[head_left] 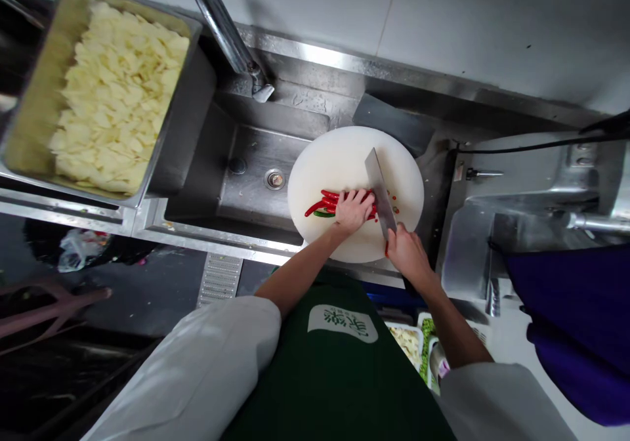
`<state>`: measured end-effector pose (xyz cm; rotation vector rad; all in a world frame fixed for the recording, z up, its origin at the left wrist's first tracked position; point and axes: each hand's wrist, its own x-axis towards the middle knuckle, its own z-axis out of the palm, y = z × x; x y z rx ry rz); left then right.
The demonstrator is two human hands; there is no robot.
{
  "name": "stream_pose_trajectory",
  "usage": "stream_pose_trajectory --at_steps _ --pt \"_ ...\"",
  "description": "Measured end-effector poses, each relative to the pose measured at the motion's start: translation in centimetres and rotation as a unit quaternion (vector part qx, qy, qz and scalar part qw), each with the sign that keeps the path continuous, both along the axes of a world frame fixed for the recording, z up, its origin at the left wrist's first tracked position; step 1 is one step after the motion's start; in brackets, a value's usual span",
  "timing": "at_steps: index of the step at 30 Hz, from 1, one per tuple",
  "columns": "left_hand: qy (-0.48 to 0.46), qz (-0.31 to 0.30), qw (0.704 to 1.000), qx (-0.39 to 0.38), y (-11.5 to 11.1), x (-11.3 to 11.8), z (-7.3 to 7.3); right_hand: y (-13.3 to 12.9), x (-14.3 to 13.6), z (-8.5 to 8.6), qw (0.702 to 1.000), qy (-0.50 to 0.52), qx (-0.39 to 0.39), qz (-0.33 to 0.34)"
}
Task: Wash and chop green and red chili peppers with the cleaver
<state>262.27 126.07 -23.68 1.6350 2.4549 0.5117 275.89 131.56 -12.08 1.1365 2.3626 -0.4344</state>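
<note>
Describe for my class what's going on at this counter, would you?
A person is at a round white cutting board beside a sink basin. The left hand holds a bunch of red peppers against the board, and the right hand grips a cleaver, its blade close to the left fingers. Small red pieces lie past the blade. At the far left, a metal pan holds pale yellow slices.

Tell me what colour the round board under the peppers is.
The board is white; the head view shows it.
</note>
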Motion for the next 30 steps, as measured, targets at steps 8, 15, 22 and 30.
stream_pose_trajectory --at_steps 8,15,22,30 --pt "-0.013 0.024 0.999 0.016 -0.1 -0.1 0.0 -0.1 -2.7 -3.6 0.999 0.046 -0.016 -0.023" --pt "-0.024 0.051 0.998 0.018 -0.4 -0.5 -0.1 -0.1 -3.3 -2.9 0.998 0.043 -0.012 -0.034" --pt "-0.017 0.041 0.999 0.023 -0.1 -0.3 -0.3 -2.6 -0.1 1.2 1.000 -0.001 0.006 -0.005" --pt "-0.001 0.033 0.999 0.044 -0.1 -0.5 -0.9 -0.6 -3.9 -2.6 1.000 0.020 -0.009 -0.016"
